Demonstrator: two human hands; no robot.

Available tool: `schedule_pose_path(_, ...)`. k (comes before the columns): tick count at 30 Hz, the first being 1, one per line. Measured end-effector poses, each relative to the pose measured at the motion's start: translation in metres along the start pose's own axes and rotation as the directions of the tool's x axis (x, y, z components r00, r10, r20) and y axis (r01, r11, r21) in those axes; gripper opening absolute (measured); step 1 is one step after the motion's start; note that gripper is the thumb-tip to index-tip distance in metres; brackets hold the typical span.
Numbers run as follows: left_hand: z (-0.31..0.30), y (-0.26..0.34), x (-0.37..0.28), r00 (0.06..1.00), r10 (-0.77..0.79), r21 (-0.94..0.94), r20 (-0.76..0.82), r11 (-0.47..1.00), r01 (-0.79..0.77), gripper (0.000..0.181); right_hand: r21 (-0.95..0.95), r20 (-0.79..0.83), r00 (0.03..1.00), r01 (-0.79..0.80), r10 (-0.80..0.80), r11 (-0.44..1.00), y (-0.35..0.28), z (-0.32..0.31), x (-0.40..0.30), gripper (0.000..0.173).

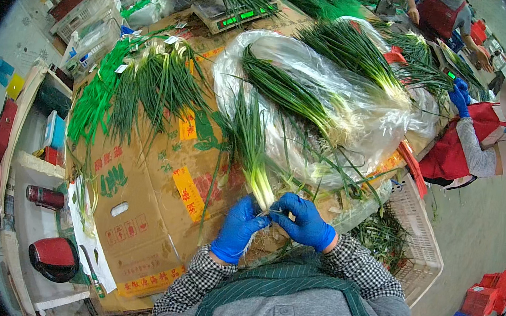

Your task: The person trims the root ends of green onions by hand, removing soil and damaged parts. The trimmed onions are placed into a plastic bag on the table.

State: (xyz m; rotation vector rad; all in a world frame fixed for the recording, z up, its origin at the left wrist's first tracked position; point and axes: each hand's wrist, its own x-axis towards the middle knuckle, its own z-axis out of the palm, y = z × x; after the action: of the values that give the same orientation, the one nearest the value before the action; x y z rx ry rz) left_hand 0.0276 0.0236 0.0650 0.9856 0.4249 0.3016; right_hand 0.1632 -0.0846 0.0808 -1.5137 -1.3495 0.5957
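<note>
A bunch of green onions (258, 173) lies with its leaves pointing away from me and its white root ends towards me. My left hand (238, 229), in a blue glove, is closed around the root end. My right hand (304, 221), gloved alike, pinches at the same end, its fingertips close to the left ones; what exactly they pinch is too small to tell. Thin roots hang under the left hand. Beyond the hands, larger heaps of green onions (298, 99) rest on clear plastic sheeting (267, 41). Tagged bundles of green onions (159, 75) lie at the left.
Flattened cardboard (148, 202) covers the table. A knife (94, 271) lies near its left edge. A white plastic crate (428, 255) with leaf scraps stands at my right. A scale (232, 18) is at the far side, where a co-worker's gloved hands hold green onions. Another co-worker stands right.
</note>
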Motion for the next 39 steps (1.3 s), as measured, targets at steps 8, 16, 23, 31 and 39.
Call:
schedule_pose_path(8, -0.028, -0.005, 0.009, 0.995, -0.09, -0.112, -0.047, 0.99, 0.084, 0.047, 0.391, 0.255, 0.966, -0.07, -0.035, 0.918, -0.047, -0.03, -0.003, 0.023)
schedule_pose_path(16, -0.033, -0.014, 0.003, 0.952, -0.136, -0.086, -0.274, 0.99, 0.116, 0.037, -0.012, -0.238, 0.948, -0.219, 0.21, 0.976, 0.021, -0.033, 0.008, 0.015)
schedule_pose_path(23, -0.007, -0.009, -0.008, 0.967, 0.135, 0.326, -0.215, 0.944, -0.059, 0.03, 0.473, 0.085, 0.885, -0.44, 0.458, 0.763, 0.037, 0.026, 0.035, 0.028)
schedule_pose_path(31, -0.018, -0.025, -0.015, 0.949, 0.06, 0.266, -0.309, 0.964, 0.025, 0.03, 0.58, 0.126, 0.807, -0.532, 0.577, 0.617, 0.045, 0.044, 0.027, 0.02)
schedule_pose_path(39, -0.015, -0.034, -0.007, 0.914, 0.047, 0.192, -0.403, 0.981, 0.035, 0.024, 0.377, -0.309, 0.887, -0.216, 0.342, 0.9, 0.063, 0.041, 0.023, 0.03)
